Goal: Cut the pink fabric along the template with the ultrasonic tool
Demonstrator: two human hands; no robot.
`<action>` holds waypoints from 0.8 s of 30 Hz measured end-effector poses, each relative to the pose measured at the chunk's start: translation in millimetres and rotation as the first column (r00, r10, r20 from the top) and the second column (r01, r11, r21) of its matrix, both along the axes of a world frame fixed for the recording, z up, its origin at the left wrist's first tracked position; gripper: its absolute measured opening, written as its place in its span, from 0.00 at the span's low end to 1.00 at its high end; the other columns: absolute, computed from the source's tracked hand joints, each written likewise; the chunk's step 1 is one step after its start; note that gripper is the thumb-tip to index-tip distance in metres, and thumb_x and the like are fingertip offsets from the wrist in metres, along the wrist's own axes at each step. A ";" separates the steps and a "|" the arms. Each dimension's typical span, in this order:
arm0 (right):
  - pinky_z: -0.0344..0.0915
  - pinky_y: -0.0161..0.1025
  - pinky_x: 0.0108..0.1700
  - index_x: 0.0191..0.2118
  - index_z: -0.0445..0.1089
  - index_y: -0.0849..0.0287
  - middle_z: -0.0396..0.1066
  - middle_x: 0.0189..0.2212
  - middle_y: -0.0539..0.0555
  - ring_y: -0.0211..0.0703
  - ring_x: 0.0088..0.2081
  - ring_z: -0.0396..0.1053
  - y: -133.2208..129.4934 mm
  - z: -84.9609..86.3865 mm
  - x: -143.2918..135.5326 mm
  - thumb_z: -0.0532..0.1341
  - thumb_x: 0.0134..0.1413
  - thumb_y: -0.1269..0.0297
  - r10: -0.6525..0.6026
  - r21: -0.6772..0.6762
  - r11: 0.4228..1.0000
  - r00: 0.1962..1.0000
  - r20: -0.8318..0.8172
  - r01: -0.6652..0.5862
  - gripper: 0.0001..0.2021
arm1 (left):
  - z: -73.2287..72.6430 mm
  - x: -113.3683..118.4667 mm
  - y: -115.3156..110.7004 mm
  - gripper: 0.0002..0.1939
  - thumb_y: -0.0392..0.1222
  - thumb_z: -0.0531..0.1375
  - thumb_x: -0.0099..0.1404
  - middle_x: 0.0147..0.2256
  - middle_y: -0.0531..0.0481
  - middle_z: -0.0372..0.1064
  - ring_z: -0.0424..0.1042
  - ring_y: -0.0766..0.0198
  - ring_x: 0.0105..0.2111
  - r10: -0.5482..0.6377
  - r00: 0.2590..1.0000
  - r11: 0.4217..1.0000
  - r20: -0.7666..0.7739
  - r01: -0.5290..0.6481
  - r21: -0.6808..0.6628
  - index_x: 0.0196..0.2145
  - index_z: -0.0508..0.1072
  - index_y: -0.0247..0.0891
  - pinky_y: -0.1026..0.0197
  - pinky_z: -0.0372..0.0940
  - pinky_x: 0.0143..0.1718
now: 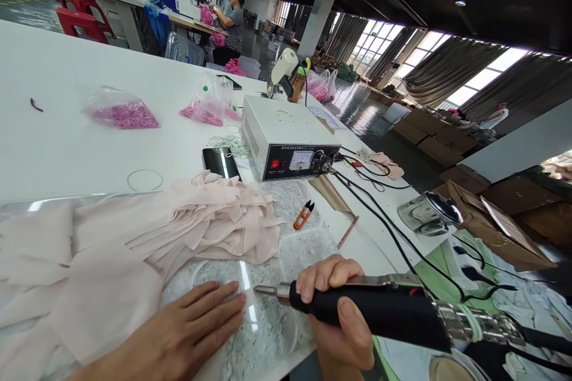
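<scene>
My right hand (337, 303) is wrapped round a black handheld tool (375, 309) with a metal tip that points left, a little above the marbled mat (263, 321). Flat on the mat lies my left hand (192, 321), fingers stretched out, its fingertips just left of the tool's tip. Pale pink fabric pieces (214, 208) are piled beyond and to the left of my left hand. Orange thread snips (304, 215) rest on the mat behind the tool. Cables run from the tool's side toward a white control box (286, 131) with a dial.
A black phone (221, 164) lies left of the box. Bags of pink pieces (125, 114) sit farther back. Black cables (379, 208) cross the table near a lidded glass container (429, 214). Two people (235, 24) work at a sewing machine in the background.
</scene>
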State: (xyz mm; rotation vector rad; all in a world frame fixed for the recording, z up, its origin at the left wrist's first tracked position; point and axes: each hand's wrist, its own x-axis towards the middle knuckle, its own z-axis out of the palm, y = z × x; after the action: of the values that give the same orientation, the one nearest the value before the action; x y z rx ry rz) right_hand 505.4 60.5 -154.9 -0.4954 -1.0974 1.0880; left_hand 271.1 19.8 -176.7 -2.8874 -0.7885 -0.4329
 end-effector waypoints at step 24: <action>0.64 0.36 0.25 0.34 0.64 0.55 0.58 0.27 0.47 0.34 0.22 0.64 -8.6 7.1 4.6 0.57 0.57 0.57 0.041 -0.034 0.999 0.999 0.022 -0.041 0.08 | 5.0 1.0 1.0 0.37 0.26 0.51 0.54 0.60 0.50 0.62 0.59 0.59 0.62 -0.002 1.000 1.000 0.012 0.002 -0.007 0.63 0.61 0.35 0.58 0.60 0.59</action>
State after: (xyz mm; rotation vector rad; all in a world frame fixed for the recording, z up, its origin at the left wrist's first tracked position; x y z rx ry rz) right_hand 510.0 52.0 -147.8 -0.5149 -1.1145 1.1407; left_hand 272.1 20.7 -171.8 -2.8948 -0.7898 -0.4493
